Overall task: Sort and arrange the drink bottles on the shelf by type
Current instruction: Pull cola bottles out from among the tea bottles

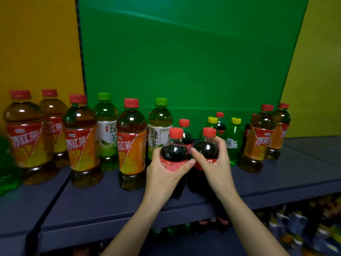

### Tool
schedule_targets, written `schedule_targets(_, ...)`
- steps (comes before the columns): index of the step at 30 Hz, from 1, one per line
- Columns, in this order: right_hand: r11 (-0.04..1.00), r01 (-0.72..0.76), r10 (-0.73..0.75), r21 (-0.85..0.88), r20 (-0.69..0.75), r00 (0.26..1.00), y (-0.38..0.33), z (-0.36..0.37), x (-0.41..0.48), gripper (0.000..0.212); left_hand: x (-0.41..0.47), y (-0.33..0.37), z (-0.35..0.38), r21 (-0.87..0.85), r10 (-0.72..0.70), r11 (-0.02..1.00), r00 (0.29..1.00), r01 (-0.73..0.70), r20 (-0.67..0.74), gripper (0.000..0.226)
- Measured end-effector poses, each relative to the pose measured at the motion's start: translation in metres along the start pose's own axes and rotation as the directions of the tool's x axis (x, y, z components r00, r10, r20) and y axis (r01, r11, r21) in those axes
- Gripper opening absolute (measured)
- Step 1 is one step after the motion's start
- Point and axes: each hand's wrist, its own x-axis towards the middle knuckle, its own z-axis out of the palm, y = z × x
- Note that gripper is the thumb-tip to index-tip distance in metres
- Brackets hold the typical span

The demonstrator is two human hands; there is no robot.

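single head view, close, forward and slightly down onto the shelf front

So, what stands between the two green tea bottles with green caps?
In the head view, one iced black tea bottle with a red cap stands between the left green tea bottle and the right green tea bottle, a little nearer the front.

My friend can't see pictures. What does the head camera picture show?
A person's left hand grips a cola bottle and the right hand grips a second cola bottle, side by side at the front of a dark shelf. Around them stand red-capped iced tea bottles, green tea bottles and yellow-capped green soda bottles.
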Motion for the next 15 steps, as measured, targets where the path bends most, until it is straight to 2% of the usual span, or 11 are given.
schedule_targets(3, 1.000, -0.015, 0.014, 0.015, 0.064, 0.998, 0.010, -0.002, 0.009, 0.053, 0.002, -0.005, 0.009, 0.064, -0.023, 0.998, 0.999, 0.025, -0.038, 0.063)
schedule_targets(7, 1.000, 0.002, -0.005, 0.016, 0.191, 0.982, 0.019, -0.006, 0.011, 0.045, -0.006, -0.017, 0.012, 0.249, 0.014, 0.968, 1.000, -0.007, -0.026, 0.065)
schedule_targets(11, 0.999, 0.039, -0.035, -0.012, 0.257, 0.966, 0.031, -0.007, 0.007, 0.060, -0.014, -0.017, 0.012, 0.408, 0.128, 0.907, 0.992, -0.109, -0.021, 0.065)
schedule_targets(15, 0.999, 0.032, -0.028, -0.010, 0.283, 0.959, 0.034, -0.007, 0.009, 0.066, -0.011, -0.014, 0.012, 0.425, 0.145, 0.897, 0.989, -0.124, -0.019, 0.065)
